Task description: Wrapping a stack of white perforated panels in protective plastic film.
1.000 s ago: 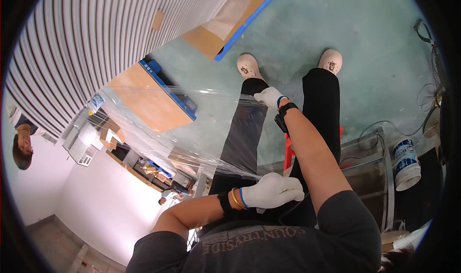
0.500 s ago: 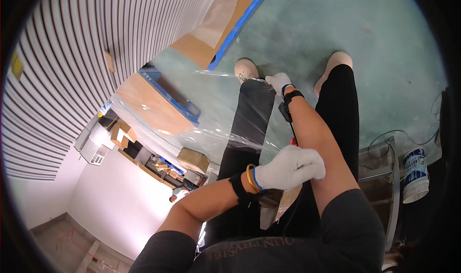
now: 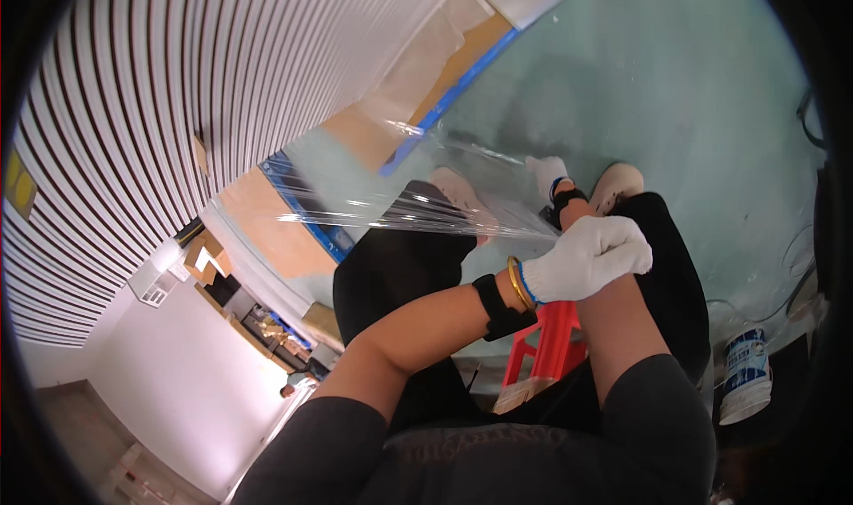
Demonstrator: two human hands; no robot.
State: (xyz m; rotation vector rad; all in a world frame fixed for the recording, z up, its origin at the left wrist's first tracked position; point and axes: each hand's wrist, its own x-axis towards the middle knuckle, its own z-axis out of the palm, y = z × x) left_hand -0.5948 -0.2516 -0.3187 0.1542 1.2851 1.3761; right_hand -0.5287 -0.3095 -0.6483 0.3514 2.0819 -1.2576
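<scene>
A sheet of clear plastic film [image 3: 426,205] stretches taut and wrinkled from a tall stack of ribbed white panels [image 3: 204,70] toward my hands. My left hand [image 3: 591,258], in a white knit glove, is closed in a fist at the film's near edge, above my right forearm. Farther out, my gloved right hand [image 3: 548,174] is closed at the film's far edge, low near my shoes. Its fingers are small in view and partly blurred.
Brown board with blue edging [image 3: 453,87] lies under the stack. A red plastic stool [image 3: 553,345] stands beneath me. At the right are a blue-and-white bucket [image 3: 746,376] and a thin cable. Another person [image 3: 298,388] is far off at the lower left.
Both hands have shifted right, drawing the film along. My knees are more bent and spread, and the red stool has come into view.
</scene>
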